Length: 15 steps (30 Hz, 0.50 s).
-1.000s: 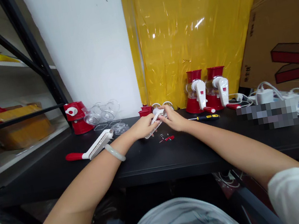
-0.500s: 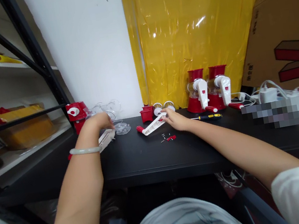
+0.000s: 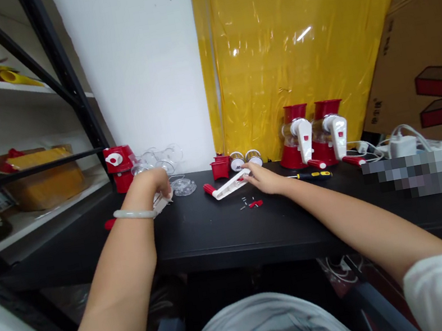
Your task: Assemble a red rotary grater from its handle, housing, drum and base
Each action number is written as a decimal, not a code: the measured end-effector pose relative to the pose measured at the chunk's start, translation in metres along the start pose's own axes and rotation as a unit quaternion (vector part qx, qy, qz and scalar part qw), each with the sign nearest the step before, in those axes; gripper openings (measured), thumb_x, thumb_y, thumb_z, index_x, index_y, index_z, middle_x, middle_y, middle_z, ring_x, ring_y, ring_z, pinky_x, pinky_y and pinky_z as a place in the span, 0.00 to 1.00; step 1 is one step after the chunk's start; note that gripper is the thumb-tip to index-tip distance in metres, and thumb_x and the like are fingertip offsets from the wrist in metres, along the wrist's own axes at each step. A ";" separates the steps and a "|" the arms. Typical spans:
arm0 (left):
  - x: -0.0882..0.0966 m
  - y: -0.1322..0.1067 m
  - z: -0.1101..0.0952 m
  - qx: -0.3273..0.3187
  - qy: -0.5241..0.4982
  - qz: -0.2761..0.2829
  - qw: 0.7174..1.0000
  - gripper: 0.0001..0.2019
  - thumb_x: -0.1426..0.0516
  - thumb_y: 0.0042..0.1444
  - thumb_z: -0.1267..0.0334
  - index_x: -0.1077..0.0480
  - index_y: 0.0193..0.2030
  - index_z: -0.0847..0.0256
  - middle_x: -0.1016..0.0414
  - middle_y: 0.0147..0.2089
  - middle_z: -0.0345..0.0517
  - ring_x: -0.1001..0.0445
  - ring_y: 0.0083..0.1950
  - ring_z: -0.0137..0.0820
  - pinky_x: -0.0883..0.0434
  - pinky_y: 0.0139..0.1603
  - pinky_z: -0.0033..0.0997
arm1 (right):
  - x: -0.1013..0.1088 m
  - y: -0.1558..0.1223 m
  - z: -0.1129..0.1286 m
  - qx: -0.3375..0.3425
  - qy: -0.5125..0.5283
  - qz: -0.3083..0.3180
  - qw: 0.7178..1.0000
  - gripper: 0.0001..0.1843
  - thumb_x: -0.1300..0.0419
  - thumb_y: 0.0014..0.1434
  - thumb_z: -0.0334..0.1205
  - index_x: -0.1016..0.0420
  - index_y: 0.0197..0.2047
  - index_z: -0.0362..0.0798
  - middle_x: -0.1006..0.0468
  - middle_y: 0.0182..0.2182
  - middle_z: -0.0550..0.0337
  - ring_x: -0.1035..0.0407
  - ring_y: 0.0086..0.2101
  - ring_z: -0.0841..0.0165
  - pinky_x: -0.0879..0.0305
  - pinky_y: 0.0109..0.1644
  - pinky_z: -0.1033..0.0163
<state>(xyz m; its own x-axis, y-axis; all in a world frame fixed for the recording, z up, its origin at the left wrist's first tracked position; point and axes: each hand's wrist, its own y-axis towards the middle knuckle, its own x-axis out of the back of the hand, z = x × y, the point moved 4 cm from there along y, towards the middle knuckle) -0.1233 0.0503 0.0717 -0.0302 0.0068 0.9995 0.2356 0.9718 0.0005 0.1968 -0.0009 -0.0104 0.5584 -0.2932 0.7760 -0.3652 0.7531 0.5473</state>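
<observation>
At the table's left, my left hand bends down with curled fingers over a white crank handle. Its fingertips grip near that handle's end and are partly hidden. A red knob shows to the left of my wrist. My right hand pinches the upper end of another white crank handle, which lies slanted with a red grip at its far left end. Just in front are several small metal pins and a red plastic piece.
Behind stand red housings, metal-rimmed drums, clear plastic parts and a red grinder body. To the right are two assembled rotary graters, a screwdriver and white chargers with cables. Shelving borders the left.
My left hand has lowered onto the white crank handle. My right hand stays on its handle. The whole view has shifted slightly.
</observation>
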 end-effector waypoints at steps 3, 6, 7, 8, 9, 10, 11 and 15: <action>-0.006 -0.001 0.000 0.031 0.030 0.082 0.996 0.10 0.32 0.29 0.67 0.23 0.25 0.61 0.22 0.29 0.49 0.25 0.37 0.44 0.30 0.43 0.37 | 0.000 0.000 0.000 0.000 -0.003 0.005 1.000 0.21 0.49 0.64 0.43 0.39 0.58 0.43 0.29 0.53 0.43 0.33 0.52 0.58 0.38 0.57 0.49; -0.007 -0.003 -0.007 0.023 0.058 0.094 0.994 0.10 0.33 0.31 0.67 0.23 0.25 0.60 0.22 0.29 0.49 0.25 0.36 0.43 0.30 0.41 0.36 | 0.001 0.000 0.002 -0.005 -0.001 0.008 1.000 0.21 0.49 0.64 0.42 0.38 0.58 0.43 0.29 0.53 0.42 0.33 0.53 0.58 0.38 0.57 0.48; -0.008 -0.003 -0.009 0.024 0.066 0.100 0.993 0.09 0.33 0.31 0.67 0.23 0.25 0.60 0.23 0.28 0.49 0.25 0.36 0.43 0.30 0.41 0.37 | 0.001 0.000 0.002 -0.007 -0.001 0.009 1.000 0.21 0.49 0.64 0.42 0.38 0.58 0.43 0.29 0.53 0.42 0.33 0.53 0.58 0.38 0.57 0.48; -0.009 -0.002 -0.011 0.024 0.071 0.104 0.992 0.08 0.33 0.31 0.67 0.23 0.24 0.60 0.23 0.27 0.49 0.25 0.35 0.43 0.30 0.41 0.37 | 0.001 0.000 0.002 -0.009 -0.001 0.010 1.000 0.21 0.49 0.64 0.42 0.38 0.58 0.42 0.29 0.53 0.42 0.33 0.53 0.58 0.39 0.57 0.48; -0.010 -0.002 -0.013 0.023 0.073 0.106 0.991 0.08 0.33 0.31 0.68 0.23 0.23 0.60 0.24 0.27 0.49 0.25 0.35 0.43 0.30 0.41 0.38 | 0.001 0.000 0.002 -0.011 0.000 0.011 1.000 0.21 0.49 0.64 0.42 0.38 0.58 0.42 0.29 0.53 0.41 0.33 0.53 0.57 0.39 0.57 0.48; -0.011 0.000 -0.016 0.020 0.073 0.103 0.992 0.07 0.33 0.31 0.68 0.24 0.23 0.60 0.24 0.27 0.50 0.25 0.35 0.43 0.30 0.41 0.39 | 0.001 0.000 0.002 -0.012 0.000 0.013 1.000 0.22 0.49 0.64 0.43 0.38 0.58 0.42 0.29 0.53 0.41 0.33 0.53 0.57 0.39 0.57 0.48; -0.012 0.001 -0.018 0.017 0.074 0.097 0.992 0.06 0.34 0.31 0.69 0.24 0.22 0.61 0.24 0.27 0.50 0.25 0.34 0.43 0.30 0.41 0.39 | 0.001 0.000 0.002 -0.012 0.000 0.014 1.000 0.22 0.48 0.64 0.43 0.38 0.58 0.42 0.29 0.53 0.41 0.33 0.53 0.57 0.39 0.57 0.49; -0.014 0.007 -0.024 -0.006 0.070 0.075 0.995 0.05 0.35 0.32 0.71 0.25 0.20 0.62 0.23 0.28 0.49 0.26 0.34 0.41 0.31 0.41 0.36 | 0.000 0.000 0.001 -0.010 -0.002 0.017 1.000 0.22 0.48 0.64 0.43 0.38 0.58 0.43 0.29 0.53 0.42 0.33 0.53 0.58 0.38 0.57 0.49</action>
<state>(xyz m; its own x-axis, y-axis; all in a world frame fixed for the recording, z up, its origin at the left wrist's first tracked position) -0.0983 0.0510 0.0584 0.1421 0.1168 0.9829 0.2386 0.9597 -0.1485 0.1963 -0.0013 -0.0097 0.5426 -0.2707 0.7952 -0.3680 0.7743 0.5148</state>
